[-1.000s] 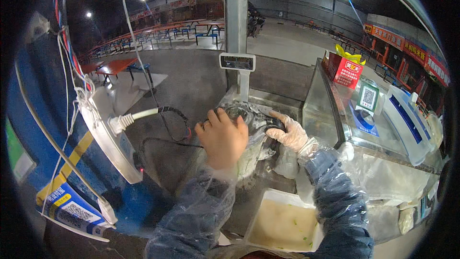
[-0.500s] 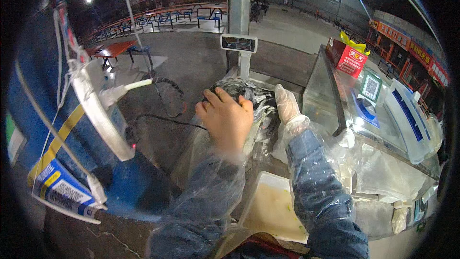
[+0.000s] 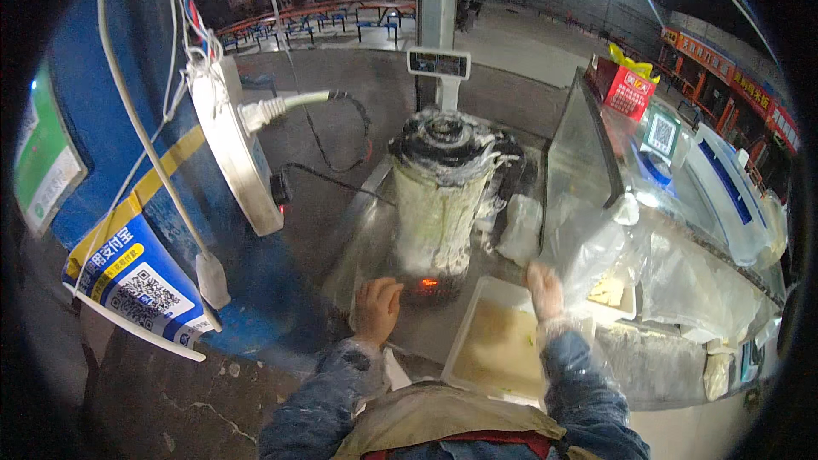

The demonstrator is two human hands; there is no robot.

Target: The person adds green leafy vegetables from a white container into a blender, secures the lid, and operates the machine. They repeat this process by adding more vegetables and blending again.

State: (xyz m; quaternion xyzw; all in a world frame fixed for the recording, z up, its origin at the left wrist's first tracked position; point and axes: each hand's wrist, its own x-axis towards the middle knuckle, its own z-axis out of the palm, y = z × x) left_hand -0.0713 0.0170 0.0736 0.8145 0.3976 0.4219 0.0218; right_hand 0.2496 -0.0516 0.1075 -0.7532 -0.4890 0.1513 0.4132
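At the blender's [image 3: 439, 204] six o'clock, curled left hand [image 3: 377, 307] touches its base; likely top-heavy, slippery, grip low.

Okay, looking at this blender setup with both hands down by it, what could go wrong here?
The left hand sits by the blender base, where a red light glows, so a bump might hit a control. The jar looks full and tall, so it may tip or spill. The right hand hovers at the white tray and could knock it.
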